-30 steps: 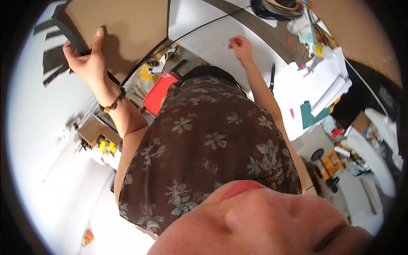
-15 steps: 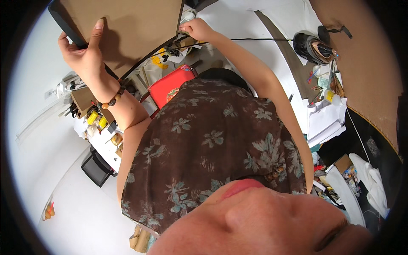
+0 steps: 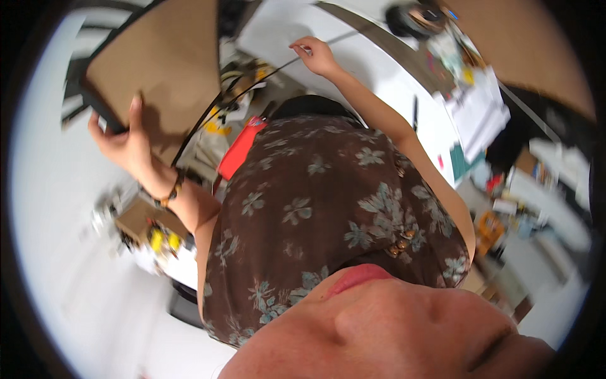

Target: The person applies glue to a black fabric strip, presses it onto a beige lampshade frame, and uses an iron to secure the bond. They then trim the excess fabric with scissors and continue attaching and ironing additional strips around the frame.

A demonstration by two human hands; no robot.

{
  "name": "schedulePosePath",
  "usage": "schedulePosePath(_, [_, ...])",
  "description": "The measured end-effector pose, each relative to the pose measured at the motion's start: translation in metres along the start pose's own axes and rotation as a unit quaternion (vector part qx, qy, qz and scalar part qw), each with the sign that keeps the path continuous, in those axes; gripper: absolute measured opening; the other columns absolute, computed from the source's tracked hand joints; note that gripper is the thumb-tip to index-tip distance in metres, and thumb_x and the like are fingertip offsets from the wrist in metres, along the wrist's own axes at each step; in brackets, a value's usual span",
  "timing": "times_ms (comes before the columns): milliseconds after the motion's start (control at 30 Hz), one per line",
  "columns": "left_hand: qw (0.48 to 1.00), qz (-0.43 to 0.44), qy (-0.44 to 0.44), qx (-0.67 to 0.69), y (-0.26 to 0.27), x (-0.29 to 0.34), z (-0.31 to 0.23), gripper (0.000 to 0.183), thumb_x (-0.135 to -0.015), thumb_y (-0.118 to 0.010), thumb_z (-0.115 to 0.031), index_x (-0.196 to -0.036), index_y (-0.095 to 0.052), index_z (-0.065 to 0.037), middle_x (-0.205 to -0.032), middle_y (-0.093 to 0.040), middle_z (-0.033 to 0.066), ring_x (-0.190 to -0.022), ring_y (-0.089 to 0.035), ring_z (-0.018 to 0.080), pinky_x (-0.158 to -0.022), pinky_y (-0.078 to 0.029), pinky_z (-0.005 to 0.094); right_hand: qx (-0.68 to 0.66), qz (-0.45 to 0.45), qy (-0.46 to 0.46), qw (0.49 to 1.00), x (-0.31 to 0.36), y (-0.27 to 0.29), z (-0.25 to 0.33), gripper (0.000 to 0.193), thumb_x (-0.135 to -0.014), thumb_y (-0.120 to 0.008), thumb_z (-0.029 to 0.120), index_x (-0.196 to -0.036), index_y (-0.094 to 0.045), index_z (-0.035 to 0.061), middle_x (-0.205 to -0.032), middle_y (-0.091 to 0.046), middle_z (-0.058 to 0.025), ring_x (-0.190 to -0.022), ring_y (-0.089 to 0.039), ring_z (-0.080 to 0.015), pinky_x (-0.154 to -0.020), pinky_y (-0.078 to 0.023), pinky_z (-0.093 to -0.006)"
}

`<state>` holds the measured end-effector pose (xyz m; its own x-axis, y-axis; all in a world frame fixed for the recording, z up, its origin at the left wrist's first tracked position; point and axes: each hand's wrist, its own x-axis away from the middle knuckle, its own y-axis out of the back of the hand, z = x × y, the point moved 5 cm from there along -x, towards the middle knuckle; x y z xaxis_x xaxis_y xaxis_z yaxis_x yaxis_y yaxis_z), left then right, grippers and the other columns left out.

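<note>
At the upper left, my left hand [image 3: 126, 142] grips the black edge of a large brown board [image 3: 167, 60]. Its thumb lies on the board's brown face while the fingers wrap round the edge. My right hand [image 3: 317, 57] is over the white tabletop [image 3: 379, 76], apart from the board. Its fingers are loosely bent with a small gap between them, and I see nothing in them. A thin black cable [image 3: 281, 68] runs close by that hand.
A red seat [image 3: 243, 148] stands below the board, near clutter and yellow scraps [image 3: 218, 123]. White papers [image 3: 473, 117], a black pen [image 3: 415, 112] and a dark round object [image 3: 413, 20] are on the right. Boxes and yellow items [image 3: 164, 240] sit at the left.
My right hand has left the board's edge and moved right over the white tabletop, its fingers loosening. My left hand keeps its hold. The whole view has turned, blurring the surroundings.
</note>
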<state>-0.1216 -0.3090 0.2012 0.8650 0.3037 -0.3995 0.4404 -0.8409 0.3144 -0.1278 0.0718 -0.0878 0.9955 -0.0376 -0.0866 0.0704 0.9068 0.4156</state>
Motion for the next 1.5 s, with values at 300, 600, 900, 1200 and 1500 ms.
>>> schedulePosePath(300, [0.956,0.282,0.003,0.076,-0.192,0.035,0.002,0.059,-0.084,-0.082,0.003,-0.131,-0.047,-0.001,-0.109,-0.069,0.0171,-0.096,-0.068,0.0207,-0.08,-0.058,0.0314,0.382,-0.289,-0.417,0.772,0.374,0.228,-0.229,0.037,-0.078,-0.061,0.005,-0.114,-0.07,0.0025,-0.115,-0.067,-0.0197,-0.112,-0.061,-0.039,-0.101,-0.049,-0.0474])
schedulePosePath(600, [0.909,0.408,-0.067,0.055,-0.298,0.059,-0.048,0.056,-0.083,-0.08,0.001,-0.131,-0.052,-0.005,-0.086,-0.073,0.0063,-0.075,-0.064,0.0064,-0.064,-0.048,0.0208,0.32,-0.15,-0.515,0.781,0.413,0.189,-0.25,0.052,-0.081,-0.079,0.036,-0.119,-0.062,0.0037,-0.109,-0.068,-0.0206,-0.103,-0.067,-0.0396,-0.091,-0.055,-0.0484])
schedulePosePath(900, [0.904,0.401,-0.071,0.129,-0.302,0.057,-0.067,0.052,-0.083,-0.079,0.006,-0.127,-0.053,-0.005,-0.083,-0.073,0.0052,-0.072,-0.065,0.0059,-0.063,-0.048,0.0202,-0.219,-0.357,-0.233,0.878,0.322,0.185,-0.16,0.027,-0.093,-0.072,0.008,-0.115,-0.06,-0.0002,-0.091,-0.065,0.0009,-0.084,-0.06,-0.0081,-0.074,-0.047,-0.0233])
schedulePosePath(1200, [0.933,0.329,-0.078,0.126,-0.262,0.058,-0.098,0.034,-0.084,-0.076,0.008,-0.114,-0.062,0.0,-0.09,-0.075,0.0047,-0.075,-0.068,0.0066,-0.065,-0.052,0.0215,-0.445,-0.029,0.015,0.895,0.156,0.197,0.114,0.073,-0.08,-0.087,0.046,-0.125,-0.067,-0.0082,-0.084,-0.062,0.001,-0.075,-0.053,-0.0056,-0.063,-0.037,-0.0198])
schedulePosePath(1500, [0.958,0.265,-0.089,0.067,-0.228,0.061,-0.11,0.022,-0.085,-0.079,0.003,-0.103,-0.067,0.001,-0.088,-0.074,0.0033,-0.078,-0.066,0.0063,-0.069,-0.053,0.0228,-0.454,0.05,0.02,0.889,0.12,0.174,0.149,0.079,-0.081,-0.082,0.057,-0.122,-0.067,-0.0093,-0.075,-0.057,0.0043,-0.061,-0.042,-0.0022,-0.054,-0.028,-0.0203])
